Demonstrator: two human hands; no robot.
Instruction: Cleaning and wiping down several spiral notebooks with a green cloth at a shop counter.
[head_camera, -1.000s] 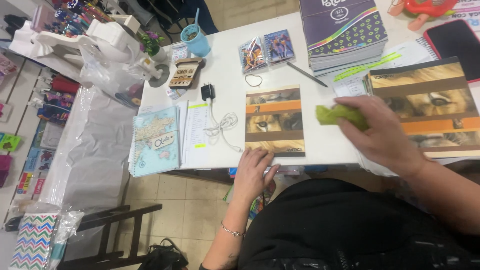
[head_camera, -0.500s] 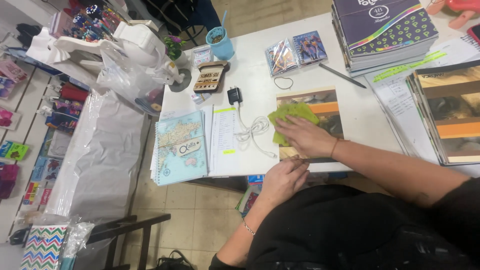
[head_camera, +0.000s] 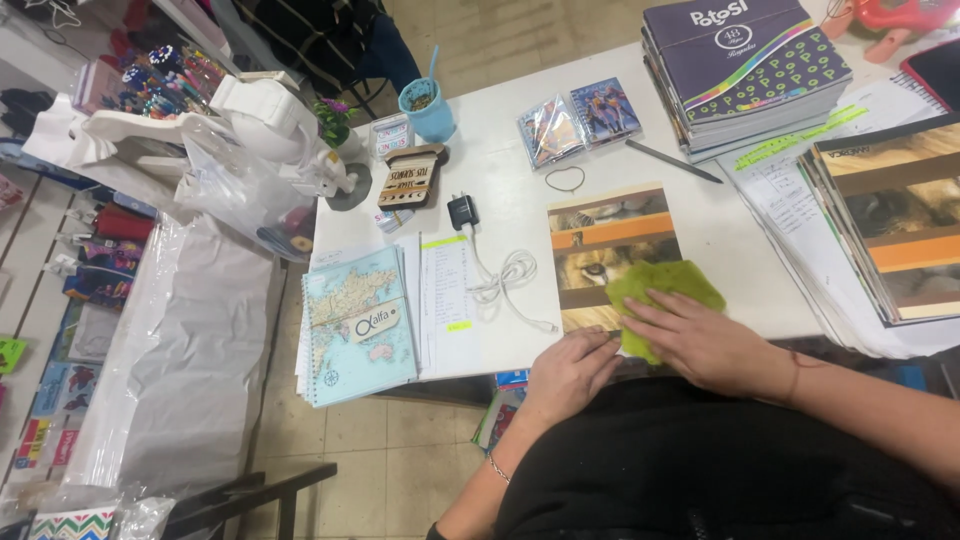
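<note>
Green cloth (head_camera: 660, 290) lies on a lion-cover notebook (head_camera: 612, 245) at the near edge of the white tabletop (head_camera: 500, 170). The right hand (head_camera: 700, 340) presses flat on the cloth, fingers spread; the left hand (head_camera: 565, 372) rests open on the notebook's near corner. A white charger cable (head_camera: 500, 278) lies just left.

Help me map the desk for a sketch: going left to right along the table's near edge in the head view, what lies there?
Map-cover spiral notebook → white paper list → white charger cable → left hand → right hand on green cloth → stacked lion-cover notebooks.
</note>
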